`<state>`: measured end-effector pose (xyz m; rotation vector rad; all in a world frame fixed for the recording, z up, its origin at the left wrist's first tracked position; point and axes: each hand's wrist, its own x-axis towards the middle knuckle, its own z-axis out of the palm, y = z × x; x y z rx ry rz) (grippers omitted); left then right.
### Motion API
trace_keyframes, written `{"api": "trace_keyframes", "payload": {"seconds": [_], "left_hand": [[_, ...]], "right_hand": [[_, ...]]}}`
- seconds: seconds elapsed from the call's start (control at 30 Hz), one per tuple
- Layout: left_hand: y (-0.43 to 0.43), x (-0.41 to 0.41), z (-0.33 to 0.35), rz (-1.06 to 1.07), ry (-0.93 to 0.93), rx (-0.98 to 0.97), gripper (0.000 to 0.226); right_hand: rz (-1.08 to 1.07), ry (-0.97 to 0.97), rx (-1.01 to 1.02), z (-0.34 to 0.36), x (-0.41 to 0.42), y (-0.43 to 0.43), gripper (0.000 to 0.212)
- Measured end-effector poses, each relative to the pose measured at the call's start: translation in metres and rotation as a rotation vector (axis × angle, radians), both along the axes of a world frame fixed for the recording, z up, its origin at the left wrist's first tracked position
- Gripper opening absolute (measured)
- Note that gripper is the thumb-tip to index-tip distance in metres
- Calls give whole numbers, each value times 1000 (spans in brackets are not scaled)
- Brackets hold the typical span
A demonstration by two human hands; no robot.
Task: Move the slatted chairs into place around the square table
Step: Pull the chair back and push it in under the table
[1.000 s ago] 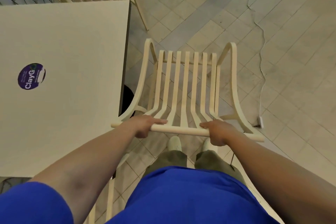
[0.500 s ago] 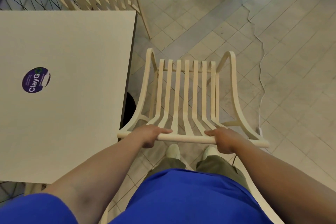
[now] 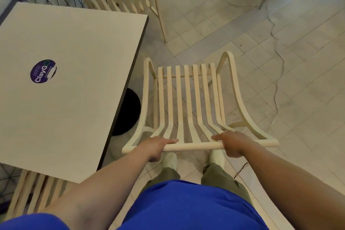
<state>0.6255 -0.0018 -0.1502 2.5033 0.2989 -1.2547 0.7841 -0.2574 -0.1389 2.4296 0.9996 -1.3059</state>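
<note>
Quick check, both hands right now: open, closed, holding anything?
Left hand: closed on the slatted chair's top rail.
Right hand: closed on the same top rail.

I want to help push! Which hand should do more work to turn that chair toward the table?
Probably the right hand. Both hands grip the chair's top rail, but the square table lies to the left, beside the chair. The left hand is nearer it and can act as the pivot.
</note>
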Motion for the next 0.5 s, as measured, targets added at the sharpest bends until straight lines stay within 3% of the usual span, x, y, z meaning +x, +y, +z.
{"api": "trace_keyframes", "payload": {"seconds": [0.5], "left_hand": [[-101,32,4,409,-90,0,92]], "right_hand": [[303,-11,20,7,110,-27,76]]}}
